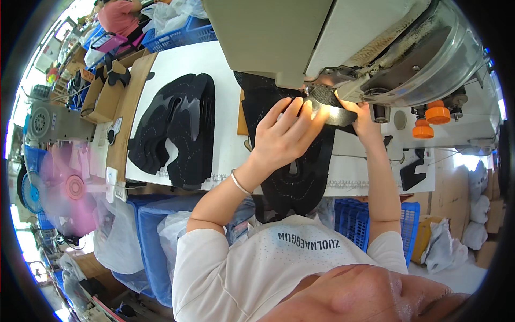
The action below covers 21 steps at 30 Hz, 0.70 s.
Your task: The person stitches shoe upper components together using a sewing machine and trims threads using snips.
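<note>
My left hand (287,131) lies flat with fingers spread on a black fabric shoe upper piece (295,172), pressing it at the needle area of a beige sewing machine (343,37). A silver bracelet circles that wrist. My right hand (363,119) grips the same black piece's far edge right under the machine head, in the bright lamp light. The piece hangs over the front edge of the white table (225,96) toward my lap.
A stack of black shoe upper pieces (177,131) lies on the table to the left. Cardboard trays (115,91) stand further left, blue crates (370,220) under the table, a pink fan (72,188) at left. Orange thread knobs (432,121) sit on the machine's right.
</note>
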Motion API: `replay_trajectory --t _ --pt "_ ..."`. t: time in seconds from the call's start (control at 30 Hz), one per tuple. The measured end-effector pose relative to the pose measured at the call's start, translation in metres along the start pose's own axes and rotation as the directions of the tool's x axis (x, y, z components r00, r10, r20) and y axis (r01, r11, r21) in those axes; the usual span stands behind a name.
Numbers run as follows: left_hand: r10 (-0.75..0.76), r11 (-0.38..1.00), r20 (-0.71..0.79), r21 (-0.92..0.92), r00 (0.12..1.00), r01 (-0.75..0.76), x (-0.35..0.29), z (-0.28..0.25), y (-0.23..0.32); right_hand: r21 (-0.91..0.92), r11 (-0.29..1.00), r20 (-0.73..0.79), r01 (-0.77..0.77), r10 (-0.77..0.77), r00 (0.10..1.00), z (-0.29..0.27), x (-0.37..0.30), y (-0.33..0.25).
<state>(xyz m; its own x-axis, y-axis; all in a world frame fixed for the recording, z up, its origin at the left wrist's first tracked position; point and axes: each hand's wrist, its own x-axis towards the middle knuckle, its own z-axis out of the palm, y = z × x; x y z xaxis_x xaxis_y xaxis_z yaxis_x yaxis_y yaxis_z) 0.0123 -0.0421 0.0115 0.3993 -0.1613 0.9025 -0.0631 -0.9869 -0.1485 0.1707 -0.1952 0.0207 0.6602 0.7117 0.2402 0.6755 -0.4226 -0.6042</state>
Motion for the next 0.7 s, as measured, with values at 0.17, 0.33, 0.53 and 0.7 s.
replay_trajectory --t 0.17,0.33,0.53,0.7 --pt "0.034 0.999 0.031 -0.01 0.999 -0.033 0.003 -0.005 -0.003 0.584 0.81 -0.234 0.055 0.104 0.967 0.022 -0.01 -0.001" --pt "0.117 0.992 0.057 0.047 0.992 -0.119 -0.011 -0.006 -0.008 0.697 0.713 -0.211 0.071 0.11 0.971 0.024 -0.031 -0.025" --pt "0.109 0.993 0.077 0.032 0.991 -0.112 -0.001 -0.017 -0.01 0.673 0.738 -0.166 0.039 0.1 0.981 0.028 -0.044 -0.03" --pt "0.191 0.979 0.118 0.051 0.975 -0.198 -0.009 -0.017 -0.014 0.617 0.785 -0.21 0.055 0.097 0.973 0.033 -0.055 -0.043"
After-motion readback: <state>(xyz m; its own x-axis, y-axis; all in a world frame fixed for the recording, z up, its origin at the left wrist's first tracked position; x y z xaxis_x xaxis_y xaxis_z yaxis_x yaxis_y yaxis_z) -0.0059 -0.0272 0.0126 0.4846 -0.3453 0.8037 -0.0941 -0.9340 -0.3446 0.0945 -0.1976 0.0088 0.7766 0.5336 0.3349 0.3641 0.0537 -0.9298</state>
